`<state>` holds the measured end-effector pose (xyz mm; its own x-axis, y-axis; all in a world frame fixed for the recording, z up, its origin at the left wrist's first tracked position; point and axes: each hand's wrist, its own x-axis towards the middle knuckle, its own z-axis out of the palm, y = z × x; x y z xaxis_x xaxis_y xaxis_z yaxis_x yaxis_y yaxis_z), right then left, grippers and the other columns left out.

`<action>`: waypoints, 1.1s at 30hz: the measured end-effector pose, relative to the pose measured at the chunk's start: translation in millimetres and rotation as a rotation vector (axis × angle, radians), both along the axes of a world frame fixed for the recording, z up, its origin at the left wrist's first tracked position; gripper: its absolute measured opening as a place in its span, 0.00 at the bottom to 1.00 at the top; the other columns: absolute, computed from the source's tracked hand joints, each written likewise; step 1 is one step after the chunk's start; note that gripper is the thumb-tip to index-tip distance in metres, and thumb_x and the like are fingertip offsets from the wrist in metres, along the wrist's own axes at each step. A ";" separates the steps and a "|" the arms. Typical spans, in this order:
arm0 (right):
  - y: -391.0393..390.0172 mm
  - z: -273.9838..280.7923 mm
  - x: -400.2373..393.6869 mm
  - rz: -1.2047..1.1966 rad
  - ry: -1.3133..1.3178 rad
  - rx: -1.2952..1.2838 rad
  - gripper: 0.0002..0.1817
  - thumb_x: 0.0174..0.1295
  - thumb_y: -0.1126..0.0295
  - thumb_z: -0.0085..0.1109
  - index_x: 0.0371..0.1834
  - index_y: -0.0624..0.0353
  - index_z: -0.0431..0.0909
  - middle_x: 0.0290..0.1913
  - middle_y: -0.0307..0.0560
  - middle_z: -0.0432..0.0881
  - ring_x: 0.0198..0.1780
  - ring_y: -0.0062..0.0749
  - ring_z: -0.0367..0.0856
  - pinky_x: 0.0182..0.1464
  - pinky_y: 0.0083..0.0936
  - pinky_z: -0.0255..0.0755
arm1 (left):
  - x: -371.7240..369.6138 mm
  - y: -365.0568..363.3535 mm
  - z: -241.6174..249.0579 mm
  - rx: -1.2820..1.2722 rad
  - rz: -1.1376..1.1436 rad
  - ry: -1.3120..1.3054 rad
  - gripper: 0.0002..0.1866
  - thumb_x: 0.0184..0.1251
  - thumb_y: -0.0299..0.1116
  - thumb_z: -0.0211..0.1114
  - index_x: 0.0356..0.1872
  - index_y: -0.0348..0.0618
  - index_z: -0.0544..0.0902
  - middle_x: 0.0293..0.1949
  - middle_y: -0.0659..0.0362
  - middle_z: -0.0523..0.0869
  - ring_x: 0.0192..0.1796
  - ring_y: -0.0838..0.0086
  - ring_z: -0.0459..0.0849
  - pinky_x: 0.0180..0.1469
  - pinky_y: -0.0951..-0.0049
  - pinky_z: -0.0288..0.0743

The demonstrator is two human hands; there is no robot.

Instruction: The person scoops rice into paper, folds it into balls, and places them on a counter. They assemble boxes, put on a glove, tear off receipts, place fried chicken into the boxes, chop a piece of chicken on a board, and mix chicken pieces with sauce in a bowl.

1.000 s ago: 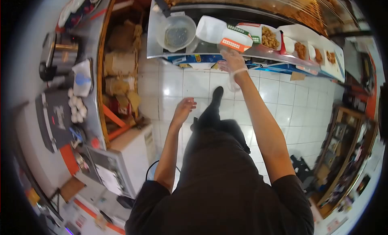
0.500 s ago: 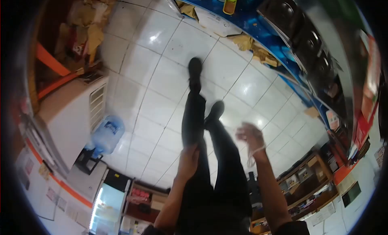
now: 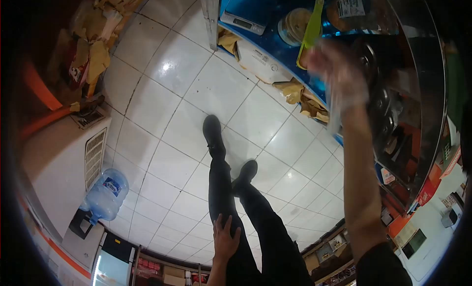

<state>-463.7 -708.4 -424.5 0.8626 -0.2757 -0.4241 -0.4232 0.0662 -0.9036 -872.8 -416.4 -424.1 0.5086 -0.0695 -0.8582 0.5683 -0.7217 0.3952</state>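
Note:
My right hand (image 3: 338, 72) is raised over the blue counter, smeared by motion, its fingertips overlapping the lower end of a yellow-green long-handled utensil (image 3: 313, 28). Something pale and see-through hangs by the wrist. Just beyond stands a clear round tub (image 3: 294, 26), with a digital scale (image 3: 242, 23) to its left. A clear labelled container (image 3: 350, 9) lies behind the hand. My left hand (image 3: 226, 238) rests on my dark trouser leg, fingers spread, holding nothing.
The blue counter (image 3: 270, 39) has dark round-topped items along its right part and a white box (image 3: 258, 60) under it. On the left stand a white appliance (image 3: 59, 153) and a large blue water bottle (image 3: 105, 195). White tiles (image 3: 172, 89) cover the floor.
My right hand has risen from beside my leg to over the counter, close to the yellow-green utensil. The counter now sits nearer in view. My left hand stays at the leg, fingers now spread.

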 end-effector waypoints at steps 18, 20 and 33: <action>-39.7 -26.8 147.9 0.564 -0.147 -1.015 0.18 0.69 0.71 0.54 0.56 0.74 0.73 0.51 0.57 0.81 0.55 0.45 0.82 0.62 0.27 0.75 | 148.8 12.5 -16.1 -0.304 0.280 -0.195 0.21 0.66 0.27 0.64 0.60 0.34 0.75 0.54 0.44 0.81 0.57 0.52 0.80 0.59 0.63 0.74; -70.3 -60.6 161.3 0.434 -0.233 -0.614 0.18 0.69 0.71 0.52 0.57 0.75 0.72 0.52 0.57 0.81 0.53 0.43 0.83 0.60 0.29 0.78 | 163.2 9.2 -17.8 -0.324 0.285 -0.194 0.21 0.66 0.26 0.64 0.60 0.34 0.75 0.53 0.44 0.81 0.56 0.53 0.81 0.59 0.63 0.74; -172.3 -71.3 244.7 0.395 -0.197 0.202 0.28 0.62 0.76 0.59 0.64 0.73 0.64 0.59 0.54 0.70 0.62 0.42 0.70 0.57 0.15 0.73 | 373.8 -53.1 -34.3 -0.624 0.211 -0.630 0.17 0.69 0.25 0.62 0.57 0.35 0.78 0.53 0.50 0.84 0.55 0.68 0.82 0.58 0.71 0.73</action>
<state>-219.0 -880.7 -495.7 0.9539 0.1601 -0.2538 -0.2738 0.1176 -0.9546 -498.9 -469.5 -458.3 0.9254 -0.2803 -0.2550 0.2108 -0.1783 0.9611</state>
